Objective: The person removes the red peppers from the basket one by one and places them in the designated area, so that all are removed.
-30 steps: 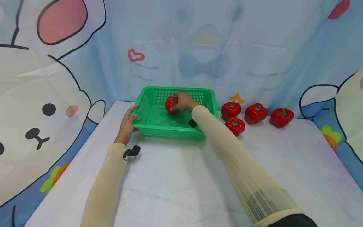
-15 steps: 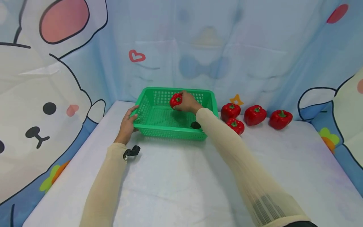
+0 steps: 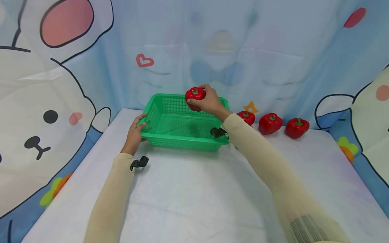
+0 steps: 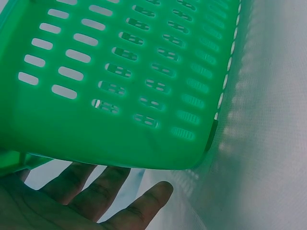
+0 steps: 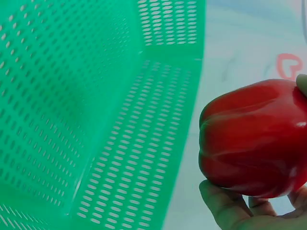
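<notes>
A red bell pepper (image 3: 195, 94) is held by my right hand (image 3: 213, 102), above the back of the green plastic basket (image 3: 182, 139). Thumb and fingers clasp its sides, with the stem end up in the head view. Close up in the right wrist view, the same bell pepper (image 5: 254, 139) appears beside the basket wall (image 5: 134, 143). My left hand (image 3: 133, 135) grips the basket at its left end. In the left wrist view, fingers (image 4: 100, 191) pass behind the basket's edge, so their tips are partly hidden. No pepper shows inside the basket.
To the basket's right, red bell peppers stand on the white cloth: one (image 3: 247, 117) partly behind my right forearm, another (image 3: 270, 123) in the middle, and one (image 3: 297, 128) farthest right. A printed cartoon curtain (image 3: 170, 40) hangs close behind the basket.
My right hand has lifted the bell pepper out of the basket, up and to the right. The forearm now covers a front pepper that showed earlier. My left hand stays at the basket.
</notes>
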Demonstrator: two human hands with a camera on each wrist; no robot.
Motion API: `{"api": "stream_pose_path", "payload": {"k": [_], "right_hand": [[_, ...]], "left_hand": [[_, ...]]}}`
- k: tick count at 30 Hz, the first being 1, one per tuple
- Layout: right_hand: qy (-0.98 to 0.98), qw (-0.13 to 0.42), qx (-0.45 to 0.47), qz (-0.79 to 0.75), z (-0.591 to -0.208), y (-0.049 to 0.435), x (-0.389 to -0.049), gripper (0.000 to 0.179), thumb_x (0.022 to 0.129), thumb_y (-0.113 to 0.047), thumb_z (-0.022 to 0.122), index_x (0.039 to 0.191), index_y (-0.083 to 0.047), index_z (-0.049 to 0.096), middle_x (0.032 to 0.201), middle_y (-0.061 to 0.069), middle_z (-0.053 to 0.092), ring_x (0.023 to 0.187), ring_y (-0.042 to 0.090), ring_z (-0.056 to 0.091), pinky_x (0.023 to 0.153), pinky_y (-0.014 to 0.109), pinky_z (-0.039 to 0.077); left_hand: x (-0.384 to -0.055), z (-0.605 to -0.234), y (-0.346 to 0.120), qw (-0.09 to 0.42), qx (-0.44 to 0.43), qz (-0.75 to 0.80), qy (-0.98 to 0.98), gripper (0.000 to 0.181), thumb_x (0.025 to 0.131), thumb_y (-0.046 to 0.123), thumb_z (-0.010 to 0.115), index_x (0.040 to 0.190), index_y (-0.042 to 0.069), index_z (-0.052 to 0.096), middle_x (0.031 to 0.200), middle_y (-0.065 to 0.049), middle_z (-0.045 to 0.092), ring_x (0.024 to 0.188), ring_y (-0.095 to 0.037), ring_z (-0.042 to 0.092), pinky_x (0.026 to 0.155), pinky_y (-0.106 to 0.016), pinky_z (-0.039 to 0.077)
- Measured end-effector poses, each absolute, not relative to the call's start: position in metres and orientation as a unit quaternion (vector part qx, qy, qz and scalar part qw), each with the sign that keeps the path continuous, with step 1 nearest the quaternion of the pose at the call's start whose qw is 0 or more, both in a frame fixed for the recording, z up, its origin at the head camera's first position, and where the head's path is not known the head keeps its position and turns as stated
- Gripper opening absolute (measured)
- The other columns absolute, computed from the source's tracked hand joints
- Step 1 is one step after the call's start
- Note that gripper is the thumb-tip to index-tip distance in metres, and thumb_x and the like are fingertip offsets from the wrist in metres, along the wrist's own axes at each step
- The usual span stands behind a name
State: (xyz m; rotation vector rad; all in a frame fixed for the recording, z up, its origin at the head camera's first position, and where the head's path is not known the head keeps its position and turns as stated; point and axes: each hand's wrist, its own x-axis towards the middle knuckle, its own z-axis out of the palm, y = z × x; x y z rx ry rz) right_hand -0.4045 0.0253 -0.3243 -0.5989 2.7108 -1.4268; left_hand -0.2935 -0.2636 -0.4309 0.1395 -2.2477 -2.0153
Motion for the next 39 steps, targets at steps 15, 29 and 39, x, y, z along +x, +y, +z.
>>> {"api": "stream_pose_path", "payload": {"k": [15,29,39], "right_hand": [[0.869,0.006,-0.182,-0.46,-0.314,0.088,-0.341,0.077,0.085,-0.043,0.075,0.146,-0.017,0.038,0.142,0.01,0.046,0.124,0.029,0.047,0.088,0.049,0.055],[0.891,-0.079,-0.047,-0.445,-0.345,0.235,-0.299,0.09,0.089,-0.053,0.067,0.156,-0.013,0.023,0.153,0.021,0.034,0.131,0.041,0.038,0.078,0.028,0.056],[0.923,-0.039,0.014,-0.382,-0.409,0.295,-0.303,0.099,0.09,-0.053,0.064,0.155,0.001,0.013,0.15,0.036,0.027,0.132,0.057,0.033,0.092,0.064,0.046]], "left_hand": [[-0.293,-0.432,-0.265,0.052,0.057,-0.661,-0.746,0.046,0.109,0.027,0.033,0.153,0.035,0.032,0.163,-0.004,0.019,0.134,-0.038,0.038,0.095,-0.05,0.042],[-0.29,-0.428,-0.266,0.045,0.047,-0.669,-0.741,0.046,0.109,0.027,0.033,0.154,0.036,0.03,0.165,-0.002,0.014,0.145,-0.037,0.028,0.108,-0.06,0.035],[-0.286,-0.429,-0.265,0.039,0.041,-0.677,-0.734,0.047,0.109,0.028,0.03,0.155,0.037,0.027,0.166,-0.001,0.01,0.147,-0.036,0.025,0.109,-0.06,0.034]]}}
